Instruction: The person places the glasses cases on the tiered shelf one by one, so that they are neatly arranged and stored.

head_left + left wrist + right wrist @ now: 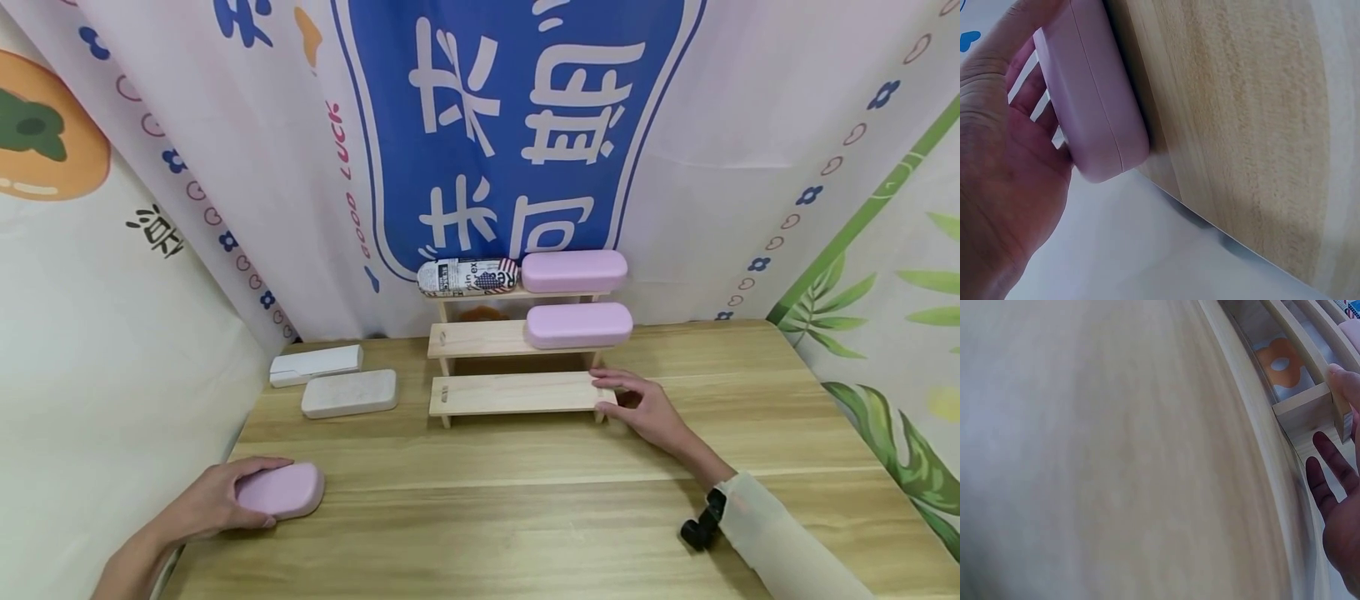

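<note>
At the table's left edge my left hand [210,502] grips a pink glasses case [291,490], thumb along the near side and fingers over the far side. The left wrist view shows the seam along the case [1094,94], close to the tabletop. My right hand [651,412] holds the right end of the lowest step of a three-step wooden display rack [517,395]. Its thumb is on the step's front edge. A second pink case [579,325] lies on the middle step. On the top step, a newspaper-print case [468,277] sits beside another pink case [574,271].
Left of the rack, a white case [317,365] and a pale grey case [349,393] lie on the wooden table [480,525]. A printed curtain [675,208] hangs right behind the table. The black band [705,521] is on the right wrist.
</note>
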Action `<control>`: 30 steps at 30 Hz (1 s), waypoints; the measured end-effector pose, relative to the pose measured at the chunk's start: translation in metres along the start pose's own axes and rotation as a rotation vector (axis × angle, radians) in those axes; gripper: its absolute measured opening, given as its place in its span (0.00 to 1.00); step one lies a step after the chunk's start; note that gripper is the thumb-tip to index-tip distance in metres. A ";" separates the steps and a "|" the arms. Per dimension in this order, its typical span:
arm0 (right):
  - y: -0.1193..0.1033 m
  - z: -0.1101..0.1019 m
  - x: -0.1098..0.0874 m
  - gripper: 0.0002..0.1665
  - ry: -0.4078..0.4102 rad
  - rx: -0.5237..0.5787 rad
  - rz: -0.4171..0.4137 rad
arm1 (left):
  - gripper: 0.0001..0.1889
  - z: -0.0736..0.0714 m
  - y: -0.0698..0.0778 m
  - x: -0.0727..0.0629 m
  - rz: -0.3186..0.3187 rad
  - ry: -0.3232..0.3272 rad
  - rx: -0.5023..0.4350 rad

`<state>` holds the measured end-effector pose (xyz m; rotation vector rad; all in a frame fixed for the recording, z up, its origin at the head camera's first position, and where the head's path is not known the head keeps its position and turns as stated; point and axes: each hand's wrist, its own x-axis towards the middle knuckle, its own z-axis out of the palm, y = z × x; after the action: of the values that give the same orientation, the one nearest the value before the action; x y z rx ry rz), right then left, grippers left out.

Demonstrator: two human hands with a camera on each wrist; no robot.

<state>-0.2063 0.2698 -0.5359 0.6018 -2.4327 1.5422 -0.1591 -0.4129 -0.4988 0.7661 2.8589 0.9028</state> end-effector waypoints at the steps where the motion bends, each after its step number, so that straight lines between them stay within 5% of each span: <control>1: -0.004 0.000 0.000 0.22 -0.003 0.004 0.000 | 0.39 0.000 0.000 0.000 0.002 0.007 0.005; 7: -0.020 -0.003 -0.001 0.22 -0.009 0.008 -0.006 | 0.38 0.000 0.002 0.002 0.007 0.020 0.053; 30: -0.019 -0.005 0.000 0.22 -0.024 0.000 0.039 | 0.39 -0.002 0.015 0.025 0.051 0.093 0.158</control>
<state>-0.1976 0.2669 -0.5182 0.5804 -2.4763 1.5588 -0.1752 -0.3916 -0.4868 0.8362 3.0346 0.7442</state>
